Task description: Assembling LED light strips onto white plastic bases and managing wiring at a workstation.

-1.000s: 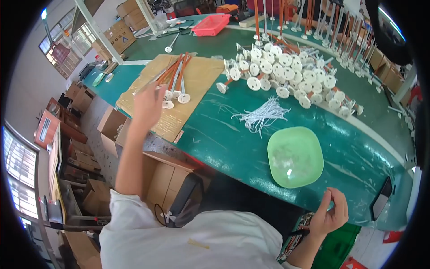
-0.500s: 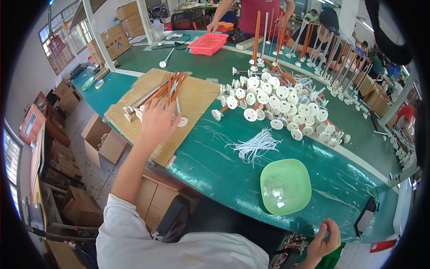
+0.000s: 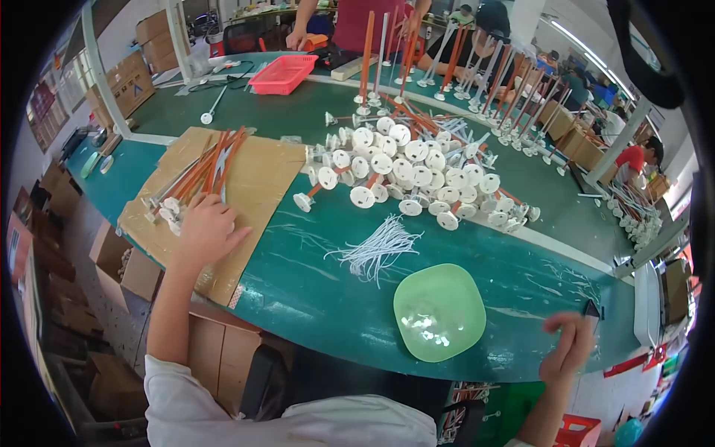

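Note:
My left hand (image 3: 207,229) rests, fingers spread and thumb out, over the near end of a bundle of orange and silver sticks (image 3: 214,165) with white disc bases. The bundle lies on flat brown cardboard (image 3: 257,167). My right hand (image 3: 568,346) is raised at the table's near right edge, its fingers curled and slightly blurred; anything inside them is hidden. To its left stands a light green bowl (image 3: 439,309) with small shiny pieces in the bottom. Several white strings (image 3: 377,249) lie loose between the bowl and a large heap of disc-based sticks (image 3: 413,167).
Across the green table (image 3: 320,316) stands a red plastic basket (image 3: 283,74), near a person in a dark red shirt. A row of upright sticks (image 3: 514,97) lines the far right. A dark phone (image 3: 592,309) lies beyond my right hand. An opened carton (image 3: 141,276) stands below left.
The view has swung right, so table things sit further left. My left hand has drawn back from the sticks toward their disc ends. My right hand has risen toward the phone.

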The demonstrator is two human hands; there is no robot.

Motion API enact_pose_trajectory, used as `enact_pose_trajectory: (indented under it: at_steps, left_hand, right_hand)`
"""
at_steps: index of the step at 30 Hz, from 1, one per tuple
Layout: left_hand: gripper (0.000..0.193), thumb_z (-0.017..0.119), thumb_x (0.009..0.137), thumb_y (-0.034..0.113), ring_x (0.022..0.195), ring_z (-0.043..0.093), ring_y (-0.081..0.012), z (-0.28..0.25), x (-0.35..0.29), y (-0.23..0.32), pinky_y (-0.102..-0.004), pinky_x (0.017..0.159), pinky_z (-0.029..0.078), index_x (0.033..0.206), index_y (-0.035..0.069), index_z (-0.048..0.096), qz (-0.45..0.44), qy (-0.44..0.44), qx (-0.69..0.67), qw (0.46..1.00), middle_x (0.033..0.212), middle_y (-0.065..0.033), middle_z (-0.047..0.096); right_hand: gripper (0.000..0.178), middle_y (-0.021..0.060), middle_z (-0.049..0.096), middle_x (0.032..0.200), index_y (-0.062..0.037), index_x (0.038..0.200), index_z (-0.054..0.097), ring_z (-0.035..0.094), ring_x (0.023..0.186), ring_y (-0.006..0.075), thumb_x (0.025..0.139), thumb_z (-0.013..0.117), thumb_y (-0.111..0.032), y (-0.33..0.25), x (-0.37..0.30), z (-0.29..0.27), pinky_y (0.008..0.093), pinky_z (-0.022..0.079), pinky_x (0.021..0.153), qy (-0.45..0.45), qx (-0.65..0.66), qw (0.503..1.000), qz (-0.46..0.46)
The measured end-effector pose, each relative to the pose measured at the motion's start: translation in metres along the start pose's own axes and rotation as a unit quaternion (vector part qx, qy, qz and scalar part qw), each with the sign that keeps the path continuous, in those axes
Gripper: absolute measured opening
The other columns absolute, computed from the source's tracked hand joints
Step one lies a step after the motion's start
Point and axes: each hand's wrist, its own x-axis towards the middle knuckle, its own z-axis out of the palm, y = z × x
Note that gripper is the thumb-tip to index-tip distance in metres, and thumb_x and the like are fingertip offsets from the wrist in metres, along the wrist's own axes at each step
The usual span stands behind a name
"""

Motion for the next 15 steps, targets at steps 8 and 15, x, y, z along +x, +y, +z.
enact_pose_trajectory:
  at_steps: [8,15]
  left_hand:
    - [0.039,0.075,0.073,0.023,0.111,0.052,-0.0364,-0.001,-0.036,0.116,-0.0466,0.093,0.043,0.105,0.004,0.064,-0.041,0.17,-0.36,0.916,0.115,-0.0157,0.06]
    - [0.033,0.072,0.07,0.012,0.106,0.056,-0.0375,0.006,-0.029,0.121,-0.0443,0.088,0.047,0.1,0.0,0.064,-0.091,0.194,-0.312,0.925,0.113,-0.0149,0.062]
  right_hand:
    - [0.009,0.0114,0.061,0.073,-0.0025,0.083,0.057,0.06,0.064,0.0252,0.083,0.064,-0.009,0.032,0.193,0.113,0.0353,0.045,0.058,-0.166,-0.023,0.973,-0.16]
    - [0.03,0.0172,0.068,0.086,-0.0028,0.093,0.067,0.066,0.082,0.0305,0.078,0.066,-0.028,0.103,0.282,0.218,0.04,0.052,0.074,-0.262,-0.209,0.929,-0.159]
